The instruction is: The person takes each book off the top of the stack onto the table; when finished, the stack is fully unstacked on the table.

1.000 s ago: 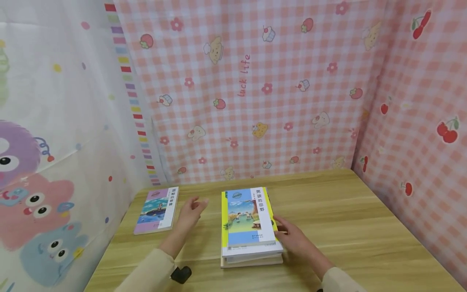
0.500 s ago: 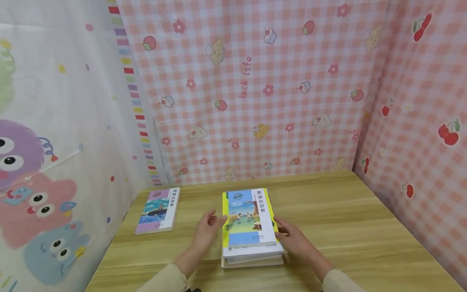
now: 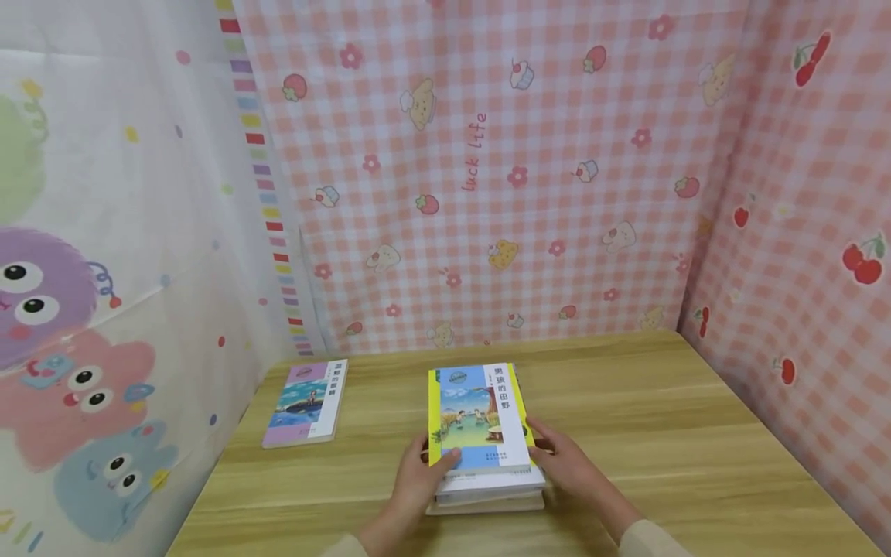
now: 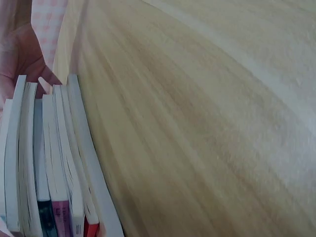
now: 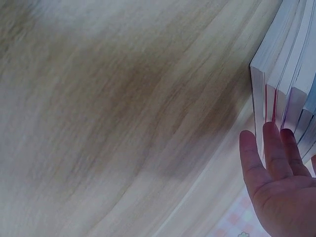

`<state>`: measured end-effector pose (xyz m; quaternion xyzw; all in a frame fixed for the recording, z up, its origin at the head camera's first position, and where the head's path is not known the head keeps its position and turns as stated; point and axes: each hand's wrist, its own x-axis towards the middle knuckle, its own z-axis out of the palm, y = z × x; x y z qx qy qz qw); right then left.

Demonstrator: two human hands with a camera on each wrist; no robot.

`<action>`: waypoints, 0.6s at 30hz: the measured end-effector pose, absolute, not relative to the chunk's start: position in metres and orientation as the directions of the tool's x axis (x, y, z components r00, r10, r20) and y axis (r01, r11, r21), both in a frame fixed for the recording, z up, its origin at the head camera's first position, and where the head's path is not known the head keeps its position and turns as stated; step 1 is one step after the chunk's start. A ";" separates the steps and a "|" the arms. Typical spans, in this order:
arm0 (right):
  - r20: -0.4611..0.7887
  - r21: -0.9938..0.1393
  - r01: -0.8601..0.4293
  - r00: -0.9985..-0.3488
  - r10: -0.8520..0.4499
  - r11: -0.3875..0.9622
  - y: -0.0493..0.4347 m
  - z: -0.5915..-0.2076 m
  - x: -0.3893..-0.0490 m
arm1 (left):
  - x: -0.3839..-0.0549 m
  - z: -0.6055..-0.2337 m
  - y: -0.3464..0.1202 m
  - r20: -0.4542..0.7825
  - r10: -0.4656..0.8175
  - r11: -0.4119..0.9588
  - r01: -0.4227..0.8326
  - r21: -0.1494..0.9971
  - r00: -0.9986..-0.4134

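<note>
Book stack [image 3: 483, 433] between left hand [image 3: 418, 483], gripping its edge, and right hand [image 3: 567, 462], fingers straight

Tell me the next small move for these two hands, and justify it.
Probably ease the left hand and right hand gently toward each other to square the book stack. They flank it on opposite sides, and its edges look uneven: the top book has its near edge set back from those below.
</note>
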<state>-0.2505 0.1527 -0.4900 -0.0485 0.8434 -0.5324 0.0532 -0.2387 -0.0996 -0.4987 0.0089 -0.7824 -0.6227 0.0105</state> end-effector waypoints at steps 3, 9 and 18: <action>-0.048 -0.899 -0.019 -0.989 -0.142 0.437 0.152 -0.490 -0.251 | -0.237 -0.500 -0.098 0.001 -0.049 0.236 -0.011 0.972 -0.999; -0.041 -0.896 -0.027 -0.989 -0.143 0.442 0.152 -0.489 -0.252 | -0.240 -0.500 -0.098 -0.011 -0.078 0.248 -0.030 0.968 -0.997; -0.051 -0.893 -0.013 -0.990 -0.131 0.450 0.152 -0.491 -0.251 | -0.254 -0.504 -0.127 -0.043 0.046 0.223 -0.032 0.974 -0.998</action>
